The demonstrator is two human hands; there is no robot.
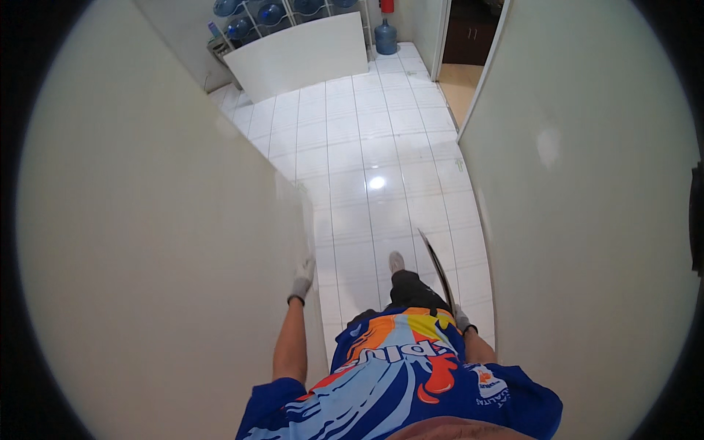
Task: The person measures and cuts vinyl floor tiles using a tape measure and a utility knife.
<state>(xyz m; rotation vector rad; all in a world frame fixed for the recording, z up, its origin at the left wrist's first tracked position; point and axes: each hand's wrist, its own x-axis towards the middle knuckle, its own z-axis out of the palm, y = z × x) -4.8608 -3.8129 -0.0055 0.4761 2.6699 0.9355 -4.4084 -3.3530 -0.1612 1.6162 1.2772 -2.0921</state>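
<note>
My left hand (303,280), in a pale glove with a dark band at the wrist, is beside the left wall (183,242). Its fingers look stretched out and it holds nothing; whether they touch the wall I cannot tell. Low at my right side, my gloved right hand (462,320) grips a thin, flat sheet-like thing (435,262), seen almost edge-on, with a dark face and a bright rim. The sheet reaches forward past my right leg. My shirt hides part of this hand, and the sheet's exact kind does not show.
White floor tiles (352,147) run ahead between the left wall and the right wall (587,220). At the far end a white panel (301,59) leans before a rack of blue water jugs (271,13). Another jug (386,38) stands on the floor near a doorway (462,73) at right.
</note>
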